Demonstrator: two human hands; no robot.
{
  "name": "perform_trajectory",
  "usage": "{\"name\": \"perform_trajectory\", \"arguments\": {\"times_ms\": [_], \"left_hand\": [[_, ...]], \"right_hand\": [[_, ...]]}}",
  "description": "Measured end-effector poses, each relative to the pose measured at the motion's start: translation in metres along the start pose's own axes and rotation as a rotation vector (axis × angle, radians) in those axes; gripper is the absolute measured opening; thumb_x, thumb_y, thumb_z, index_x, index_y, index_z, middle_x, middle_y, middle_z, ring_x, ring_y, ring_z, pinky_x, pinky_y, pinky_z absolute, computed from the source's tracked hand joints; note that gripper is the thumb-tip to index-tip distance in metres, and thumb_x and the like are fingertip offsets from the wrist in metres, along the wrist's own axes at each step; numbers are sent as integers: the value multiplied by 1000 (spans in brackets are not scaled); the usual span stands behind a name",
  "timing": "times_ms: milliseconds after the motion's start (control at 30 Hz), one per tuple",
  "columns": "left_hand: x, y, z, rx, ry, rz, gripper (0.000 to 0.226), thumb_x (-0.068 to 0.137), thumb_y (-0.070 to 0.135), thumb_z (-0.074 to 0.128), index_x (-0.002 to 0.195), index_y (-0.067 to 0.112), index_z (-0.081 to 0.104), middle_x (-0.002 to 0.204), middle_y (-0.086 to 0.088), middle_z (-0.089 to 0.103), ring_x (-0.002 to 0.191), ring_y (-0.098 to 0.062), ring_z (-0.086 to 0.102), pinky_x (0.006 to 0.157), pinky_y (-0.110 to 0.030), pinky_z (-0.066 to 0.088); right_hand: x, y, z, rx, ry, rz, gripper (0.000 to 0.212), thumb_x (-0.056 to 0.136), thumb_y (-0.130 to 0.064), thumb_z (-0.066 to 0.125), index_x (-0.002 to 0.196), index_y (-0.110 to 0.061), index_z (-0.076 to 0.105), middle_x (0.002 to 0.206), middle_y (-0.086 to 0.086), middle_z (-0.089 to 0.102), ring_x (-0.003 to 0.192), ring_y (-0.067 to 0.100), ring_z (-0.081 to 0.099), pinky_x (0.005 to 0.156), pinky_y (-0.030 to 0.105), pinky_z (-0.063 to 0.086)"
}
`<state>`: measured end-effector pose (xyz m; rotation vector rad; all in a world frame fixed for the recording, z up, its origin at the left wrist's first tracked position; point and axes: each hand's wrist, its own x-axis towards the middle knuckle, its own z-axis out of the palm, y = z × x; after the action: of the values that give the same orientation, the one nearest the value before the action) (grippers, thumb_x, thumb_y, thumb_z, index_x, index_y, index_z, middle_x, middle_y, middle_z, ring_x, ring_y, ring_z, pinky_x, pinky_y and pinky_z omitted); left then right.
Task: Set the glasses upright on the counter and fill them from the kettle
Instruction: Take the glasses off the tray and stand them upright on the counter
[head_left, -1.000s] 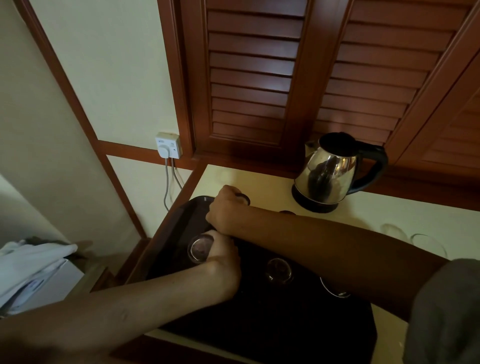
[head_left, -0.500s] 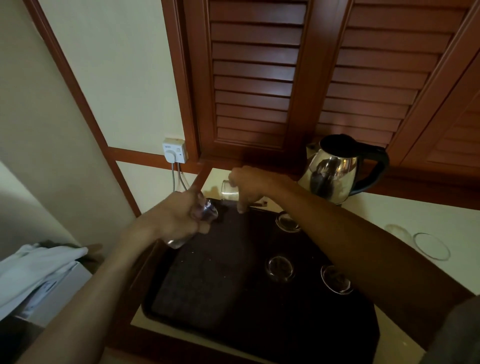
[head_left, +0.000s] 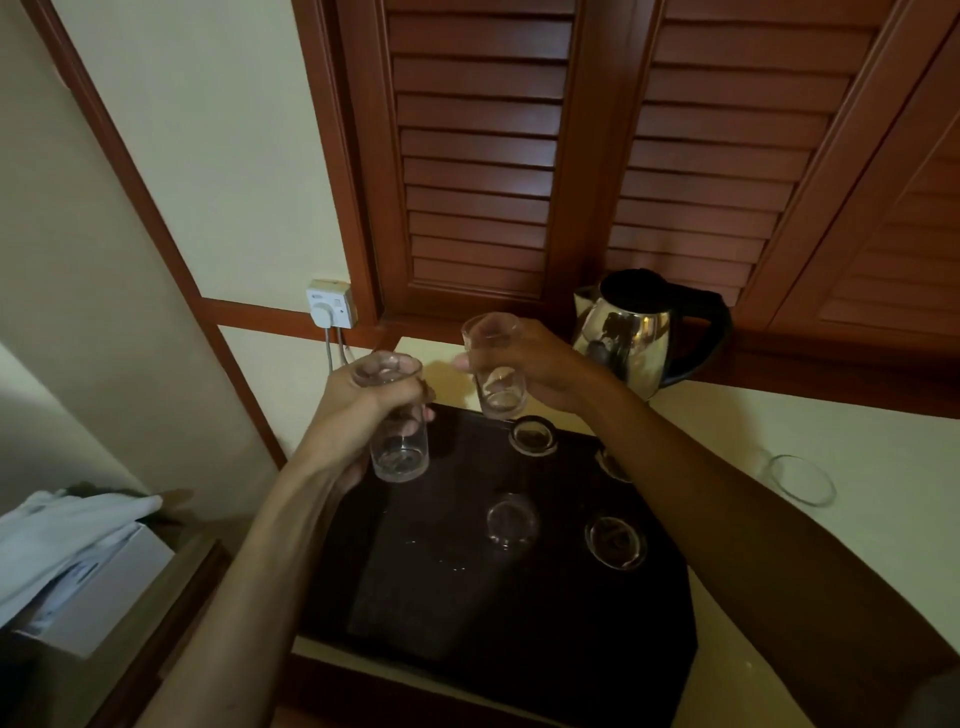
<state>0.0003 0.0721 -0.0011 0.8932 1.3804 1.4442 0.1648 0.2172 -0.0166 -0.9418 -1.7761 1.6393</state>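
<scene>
Shutters (head_left: 597, 156): reddish-brown wooden louvred panels with flat horizontal slats, filling the wall behind the counter.
Counter (head_left: 857, 431): pale cream, smooth and matt, edged in the same reddish wood.
Tray (head_left: 441, 597): dark, nearly black, rectangular with rounded corners and a faintly grainy centre panel; it lies on the counter under both arms.
Kettle (head_left: 634, 338): polished steel body, rounded and mirror-bright, with a black lid and a black looped handle turned to the right; it stands at the back of the counter, just behind the tray.
Left hand (head_left: 358, 410): fingers curled tight around the upper half of a clear glass tumbler (head_left: 399, 447), held above the tray's left rear part, mouth up and base down, tilted slightly.
Right hand (head_left: 535, 369): fingers wrapped around a second clear tumbler (head_left: 496, 379), lifted over the tray's back edge, near the kettle, mouth up, roughly upright.
Glasses on tray (head_left: 511, 522): four clear, round, thin-walled tumblers rest on the right half of the tray; whether they stand mouth up or mouth down cannot be told in the dim light. One is partly hidden by the right forearm.
Glass on counter (head_left: 802, 480): a clear round rim on the cream surface, right of the tray and well apart from the kettle.
Wall socket (head_left: 332, 310): white square plastic, with a plug and grey cord hanging down.
</scene>
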Motion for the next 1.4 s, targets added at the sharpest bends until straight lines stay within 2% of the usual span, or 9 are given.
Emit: {"name": "perform_trajectory", "arguments": {"times_ms": [300, 400, 500, 600, 733, 867, 1133, 1267, 1400], "left_hand": [[-41, 21, 124, 30, -107, 205, 28, 71, -8, 72, 95, 5, 66, 77, -12, 66, 73, -31, 65, 70, -35, 55], [-59, 14, 179, 22, -135, 236, 35, 64, -2, 71, 98, 4, 67, 81, -12, 65, 76, -30, 64, 76, -41, 52], [-77, 6, 236, 36, -157, 250, 35, 61, 1, 71, 95, 8, 67, 83, -11, 63, 77, -22, 62, 70, -31, 51], [-96, -4, 289, 20, -168, 260, 34, 58, -2, 70, 87, 13, 66, 78, -10, 62, 71, -17, 60, 64, -24, 49], [-117, -19, 339, 46, -187, 307, 37, 58, -3, 74, 92, 11, 68, 85, -16, 66, 81, -25, 64, 79, -37, 52], [-140, -40, 383, 56, -231, 330, 35, 61, -7, 74, 93, 7, 67, 84, -19, 65, 81, -22, 63, 80, -37, 52], [-182, -125, 433, 89, -207, 314, 44, 61, -19, 75, 97, 2, 63, 82, -27, 65, 76, -26, 62, 78, -40, 52], [-187, -154, 440, 123, -158, 306, 43, 60, -17, 74, 97, 2, 61, 79, -23, 65, 75, -25, 62, 78, -32, 52], [-186, -164, 442, 154, -146, 308, 44, 57, -11, 73, 96, 4, 61, 80, -25, 63, 78, -39, 60, 75, -37, 51]], "right_hand": [[-74, -15, -83, 63, 50, -224, 31, 76, 13, 76, 86, -13, 62, 89, -9, 66, 77, 7, 66, 69, 26, 52], [-113, -15, -124, 65, 8, -284, 31, 72, 9, 76, 90, -8, 59, 83, -9, 67, 76, 15, 63, 71, 30, 52], [-152, -12, -168, 84, -6, -329, 33, 66, 1, 77, 92, -8, 59, 83, 1, 63, 83, 26, 58, 78, 41, 48], [-189, -7, -211, 113, -48, -373, 36, 62, -6, 79, 92, -9, 58, 81, 1, 64, 79, 16, 62, 75, 33, 51], [-227, 9, -256, 109, -62, -370, 35, 65, 0, 76, 94, -8, 58, 82, 3, 65, 76, 16, 63, 72, 30, 51], [-256, 32, -289, 126, -62, -362, 33, 70, -1, 74, 98, -7, 58, 86, 1, 65, 82, 17, 61, 75, 27, 50], [-284, 84, -313, 122, -54, -300, 32, 79, 17, 70, 95, -7, 57, 85, 9, 59, 86, 24, 57, 77, 28, 51], [-290, 110, -313, 93, -38, -251, 31, 74, 9, 74, 93, -12, 61, 86, 8, 61, 90, 25, 57, 85, 36, 51], [-292, 129, -310, 31, 5, -226, 33, 71, 4, 79, 90, -19, 64, 86, 5, 65, 89, 23, 60, 87, 39, 50]]}}
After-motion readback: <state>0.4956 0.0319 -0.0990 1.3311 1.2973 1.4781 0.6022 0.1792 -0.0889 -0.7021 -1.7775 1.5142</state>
